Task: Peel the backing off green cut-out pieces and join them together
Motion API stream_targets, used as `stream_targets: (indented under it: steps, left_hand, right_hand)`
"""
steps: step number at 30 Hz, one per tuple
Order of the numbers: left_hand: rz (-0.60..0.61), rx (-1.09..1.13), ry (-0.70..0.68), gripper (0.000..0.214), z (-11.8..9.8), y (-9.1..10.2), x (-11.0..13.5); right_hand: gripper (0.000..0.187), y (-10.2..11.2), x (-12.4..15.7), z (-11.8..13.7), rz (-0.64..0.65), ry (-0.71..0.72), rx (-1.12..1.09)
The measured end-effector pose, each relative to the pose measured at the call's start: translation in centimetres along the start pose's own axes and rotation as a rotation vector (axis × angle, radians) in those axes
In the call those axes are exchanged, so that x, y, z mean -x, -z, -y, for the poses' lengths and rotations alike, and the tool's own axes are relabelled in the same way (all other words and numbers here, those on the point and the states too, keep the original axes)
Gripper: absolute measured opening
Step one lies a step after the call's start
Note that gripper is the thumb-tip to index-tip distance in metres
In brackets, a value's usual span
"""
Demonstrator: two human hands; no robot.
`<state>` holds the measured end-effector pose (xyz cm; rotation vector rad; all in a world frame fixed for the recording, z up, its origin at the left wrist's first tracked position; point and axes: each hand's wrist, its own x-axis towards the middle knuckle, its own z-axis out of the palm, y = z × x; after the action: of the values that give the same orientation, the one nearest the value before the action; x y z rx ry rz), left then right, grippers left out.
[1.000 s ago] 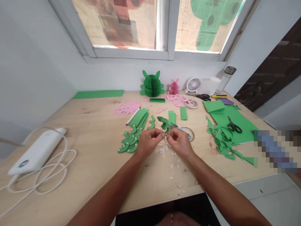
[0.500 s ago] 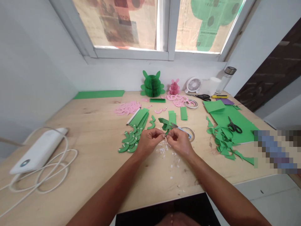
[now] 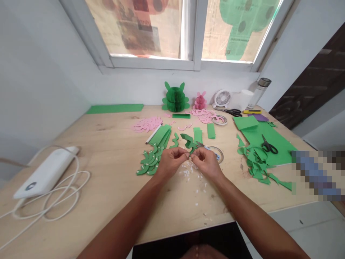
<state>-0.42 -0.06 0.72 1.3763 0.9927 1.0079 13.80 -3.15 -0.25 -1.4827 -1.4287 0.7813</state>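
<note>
My left hand (image 3: 169,163) and my right hand (image 3: 206,162) meet over the middle of the wooden table (image 3: 107,151), fingers pinched together. Both pinch a small green paper cutout (image 3: 189,141) that sticks up between them. Tiny white scraps (image 3: 192,169) lie on the table just below the fingers. A row of curved green cutouts (image 3: 150,160) with white tabs lies left of my left hand. A clear tape roll (image 3: 215,152) rests just behind my right hand.
Green paper sheets and offcuts with black scissors (image 3: 268,145) lie at right. Pink cutouts (image 3: 147,124), a green paper figure (image 3: 175,97), a pink one (image 3: 199,101), a small fan (image 3: 222,98) and a bottle (image 3: 259,90) stand at the back. A white power bank with cable (image 3: 45,174) lies at left.
The hands stay pinched on the green cutout with only slight finger movement. The view has shifted a little.
</note>
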Motion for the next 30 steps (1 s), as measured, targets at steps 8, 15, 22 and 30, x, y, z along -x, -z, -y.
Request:
stream_targets:
  steps: [8, 15, 22, 30]
  left_hand:
    - [-0.027, 0.0, -0.003, 0.013, -0.1, 0.2, -0.2]
    - [-0.004, 0.146, 0.028, 0.013, -0.1, 0.4, -0.5]
    - [0.02, 0.225, 0.028, 0.012, 0.0, 0.7, -0.6]
    - [0.127, 0.074, 0.006, 0.014, -0.5, 0.6, -0.3]
  right_hand:
    - [0.009, 0.4, -0.2, -0.3, -0.016, -0.004, 0.02]
    - [0.025, 1.2, -0.4, -0.3, -0.067, -0.014, 0.091]
    - [0.014, 1.4, -0.5, 0.2, -0.056, -0.045, -0.02]
    - [0.031, 1.5, -0.7, 0.8, 0.011, -0.174, -0.491]
